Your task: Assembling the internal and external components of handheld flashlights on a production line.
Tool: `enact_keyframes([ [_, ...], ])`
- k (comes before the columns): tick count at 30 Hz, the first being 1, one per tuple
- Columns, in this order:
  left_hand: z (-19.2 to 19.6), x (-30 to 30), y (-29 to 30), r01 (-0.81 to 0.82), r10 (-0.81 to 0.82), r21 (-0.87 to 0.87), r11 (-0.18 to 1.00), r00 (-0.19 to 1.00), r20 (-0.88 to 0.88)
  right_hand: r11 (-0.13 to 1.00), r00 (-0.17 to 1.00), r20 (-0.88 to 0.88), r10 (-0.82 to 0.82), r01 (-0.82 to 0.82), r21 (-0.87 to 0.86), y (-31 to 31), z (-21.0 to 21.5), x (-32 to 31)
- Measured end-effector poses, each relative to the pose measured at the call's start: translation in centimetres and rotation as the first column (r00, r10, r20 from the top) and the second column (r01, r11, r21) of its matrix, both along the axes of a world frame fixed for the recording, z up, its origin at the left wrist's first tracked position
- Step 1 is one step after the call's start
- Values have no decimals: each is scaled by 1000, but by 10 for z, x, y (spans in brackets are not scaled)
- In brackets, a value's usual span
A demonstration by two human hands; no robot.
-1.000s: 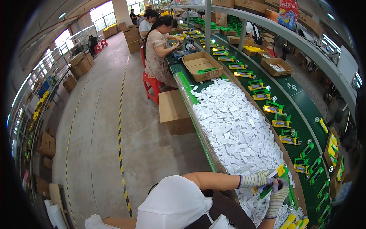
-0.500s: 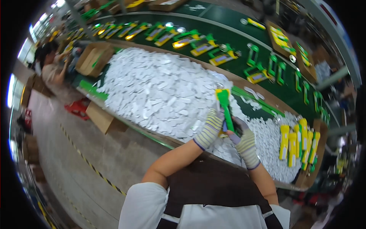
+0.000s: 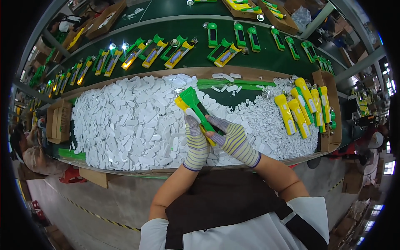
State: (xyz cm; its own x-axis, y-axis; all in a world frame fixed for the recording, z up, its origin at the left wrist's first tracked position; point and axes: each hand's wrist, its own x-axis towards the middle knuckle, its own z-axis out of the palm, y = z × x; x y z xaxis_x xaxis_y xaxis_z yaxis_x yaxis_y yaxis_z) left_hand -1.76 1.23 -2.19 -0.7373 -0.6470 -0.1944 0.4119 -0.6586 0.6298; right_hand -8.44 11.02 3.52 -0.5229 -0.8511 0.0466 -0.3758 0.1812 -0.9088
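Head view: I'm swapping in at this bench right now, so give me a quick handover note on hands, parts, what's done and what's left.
Left hand and right hand, both gloved, grip one green-and-yellow flashlight over the tray.
White parts heaped across the tray.
Done: yellow and green flashlights lie in a row at the tray's right end.
Left: the held flashlight is not yet with that row; the big heap remains.
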Motion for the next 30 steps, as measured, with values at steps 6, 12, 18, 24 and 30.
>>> enact_keyframes([
  [6, -3, -4, -7, 71, -62, -300, 951, 997, 40, 991, 930, -359, 77, -111, -74, 5, -10, -25],
  [12, 41, -8, 24, 526, -493, -389, 756, 849, 189, 954, 825, -539, 168, -275, -123, -35, 46, -91],
  [18, 37, -20, 17, 649, -633, -181, 739, 761, 145, 978, 907, 371, 197, -154, -141, -33, 18, -125],
  [24, -4, -17, -22, 520, -490, 286, 805, 854, -177, 686, 870, -468, 156, 245, 685, 8, -39, -192],
  [30, 1, -16, -24, 397, -348, 253, 882, 912, -218, 547, 905, -380, 189, 224, 807, -6, -56, -196],
])
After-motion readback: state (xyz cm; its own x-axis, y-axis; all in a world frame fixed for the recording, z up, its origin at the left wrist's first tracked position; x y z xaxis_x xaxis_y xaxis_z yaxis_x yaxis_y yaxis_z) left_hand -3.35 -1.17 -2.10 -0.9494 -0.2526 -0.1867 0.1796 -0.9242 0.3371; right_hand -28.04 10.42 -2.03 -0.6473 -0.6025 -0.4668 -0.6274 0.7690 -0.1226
